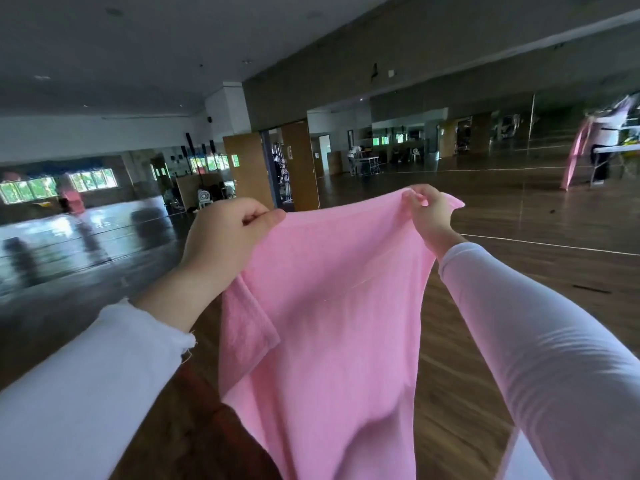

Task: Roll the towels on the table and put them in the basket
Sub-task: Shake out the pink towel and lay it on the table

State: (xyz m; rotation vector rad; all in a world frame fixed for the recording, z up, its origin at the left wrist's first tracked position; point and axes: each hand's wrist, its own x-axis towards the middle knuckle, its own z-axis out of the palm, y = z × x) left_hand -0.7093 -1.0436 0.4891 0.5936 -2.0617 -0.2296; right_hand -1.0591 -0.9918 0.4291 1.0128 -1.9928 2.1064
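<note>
The pink towel (329,306) hangs lengthwise, straight down between the two arms, left hand (225,233) and right hand (427,213) each pinching a top corner (table and basket out of sight).

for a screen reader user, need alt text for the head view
A left hand and a right hand each pinch the top edge of a pink towel, holding it up so it hangs above a wooden floor.
</note>
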